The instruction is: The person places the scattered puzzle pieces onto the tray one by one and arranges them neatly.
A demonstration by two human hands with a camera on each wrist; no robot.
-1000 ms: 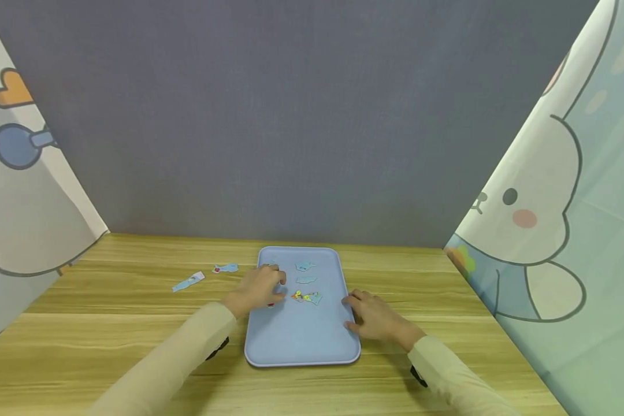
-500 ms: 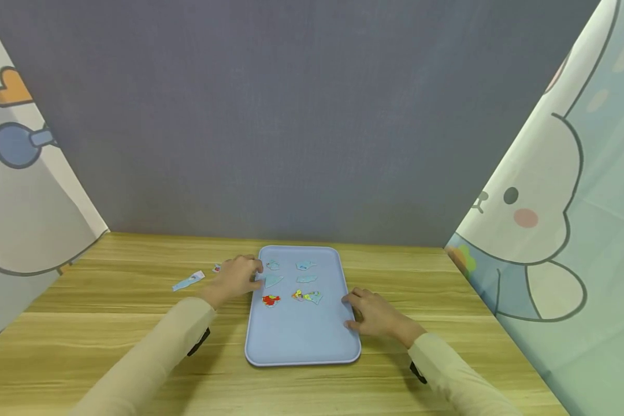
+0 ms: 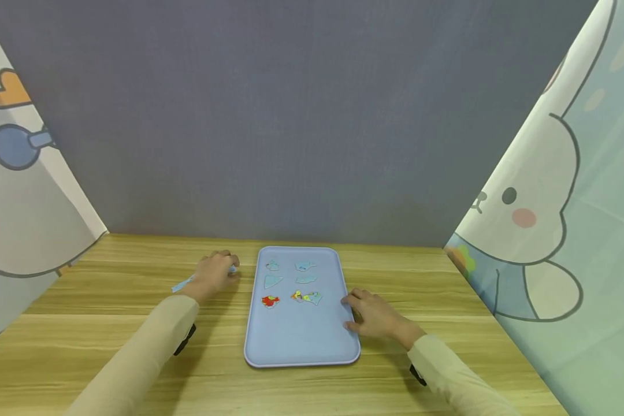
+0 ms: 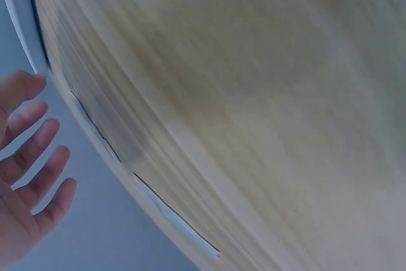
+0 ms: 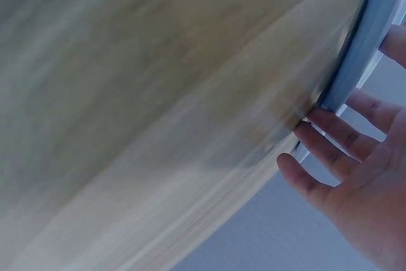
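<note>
My left hand (image 3: 215, 271) hovers over a light blue picture piece (image 3: 232, 269) on the table, left of the tray, and partly hides it. In the left wrist view its fingers are spread and hold nothing, and that piece (image 4: 95, 126) lies flat near a longer light blue strip (image 4: 177, 216). In the head view the strip (image 3: 182, 285) shows beside my wrist. My right hand (image 3: 374, 315) rests with extended fingers at the right rim of the pale blue tray (image 3: 301, 341). On the tray lie several flat irregular pieces, among them a red one (image 3: 270, 301) and a yellow one (image 3: 307, 297).
The tray stands on a wood-grain table (image 3: 437, 289). A grey panel (image 3: 291, 127) rises behind the table's far edge. Printed cartoon curtains (image 3: 541, 202) hang on both sides.
My left hand has moved left from above the tray to the loose piece on the table, uncovering the red piece and others on the tray. The right hand has stayed at the rim.
</note>
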